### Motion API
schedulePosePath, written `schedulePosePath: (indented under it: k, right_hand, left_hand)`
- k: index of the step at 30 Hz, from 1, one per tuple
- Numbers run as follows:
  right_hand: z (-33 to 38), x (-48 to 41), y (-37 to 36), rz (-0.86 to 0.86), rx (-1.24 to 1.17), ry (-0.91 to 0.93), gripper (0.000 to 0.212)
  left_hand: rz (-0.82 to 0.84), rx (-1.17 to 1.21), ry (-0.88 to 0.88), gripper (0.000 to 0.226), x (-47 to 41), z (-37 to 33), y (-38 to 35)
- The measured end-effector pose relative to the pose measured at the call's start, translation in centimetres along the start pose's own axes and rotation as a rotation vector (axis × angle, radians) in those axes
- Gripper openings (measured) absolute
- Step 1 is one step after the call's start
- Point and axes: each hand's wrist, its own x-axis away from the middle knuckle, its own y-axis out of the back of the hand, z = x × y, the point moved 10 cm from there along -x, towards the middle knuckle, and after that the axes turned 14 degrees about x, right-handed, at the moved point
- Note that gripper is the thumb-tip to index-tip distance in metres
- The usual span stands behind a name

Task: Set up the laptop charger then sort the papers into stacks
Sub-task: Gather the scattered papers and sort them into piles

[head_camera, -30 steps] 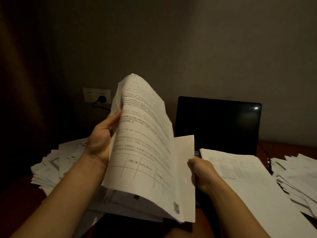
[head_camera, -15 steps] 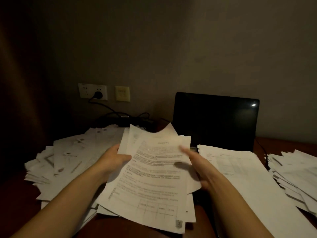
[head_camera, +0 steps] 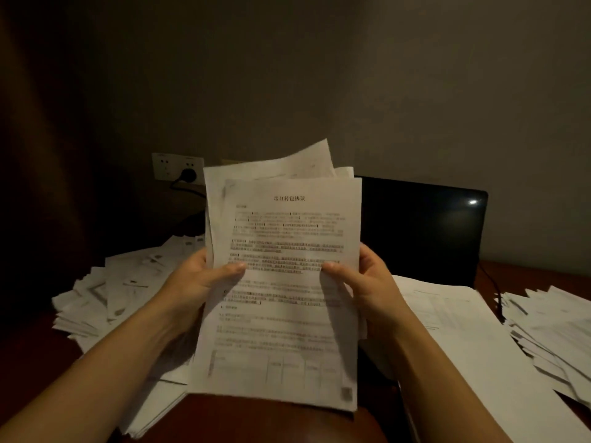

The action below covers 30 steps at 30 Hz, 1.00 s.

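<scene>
A sheaf of printed papers [head_camera: 284, 334] stands upright in front of me, text side facing me. My left hand [head_camera: 198, 279] grips its left edge, thumb across the front. On the right edge my right hand [head_camera: 367, 282] holds it the same way. Behind the sheaf an open black laptop [head_camera: 422, 228] sits with a dark screen. A black charger plug [head_camera: 188, 175] is in the white wall socket [head_camera: 166, 166], and its cable [head_camera: 188, 191] runs down toward the desk.
A loose heap of papers [head_camera: 121, 289] covers the desk at the left. A flat stack [head_camera: 460, 321] lies in front of the laptop on the right, with another messy pile [head_camera: 553, 330] at the far right. The brown desk [head_camera: 256, 423] shows below the sheaf.
The sheaf lay low over the desk half a second ago; both hands have raised it upright. My right hand, then reaching across the page, now grips the right edge.
</scene>
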Motion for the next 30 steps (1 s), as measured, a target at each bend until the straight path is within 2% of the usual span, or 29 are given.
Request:
schedulePosePath:
  k: [5,9,11,14,18,21,25,30]
  right_hand:
    - [5.2,-2.3,-0.8,-0.096,0.152,0.185,0.022]
    - [7.7,-3.9,-1.8,-0.109,0.145,0.279,0.036]
    - [6.6,-4.4,-2.6,-0.085,0.152,0.256,0.044]
    - [3.0,-4.7,-4.2,-0.029,0.191,0.177,0.044]
    - [-0.4,-4.6,-5.3,-0.016,0.163,0.112,0.041]
    - [-2.1,-4.4,-5.8,-0.008,0.097,0.048,0.042]
    - [-1.6,-4.1,-5.9,0.004,0.118,0.080,0.041]
    - [-0.5,-3.5,-4.6,-0.017,0.244,0.115,0.026]
  left_hand:
    - [-0.112,-0.108,-0.332,0.028,1.0,-7.1,1.0]
    - [-0.181,-0.172,-0.449,0.027,1.5,-9.9,2.2]
    - [-0.197,-0.170,-0.414,0.020,1.6,-8.7,3.0]
    - [-0.195,-0.186,-0.297,0.014,1.5,-5.4,4.4]
    - [-0.124,-0.218,-0.126,0.028,0.9,-2.6,5.5]
    - [-0.136,-0.211,-0.108,0.029,1.0,-2.4,6.2]
    - [-0.175,-0.038,-0.136,0.027,1.1,-2.8,6.4]
    - [-0.082,-0.229,-0.120,0.025,1.0,-1.9,3.4]
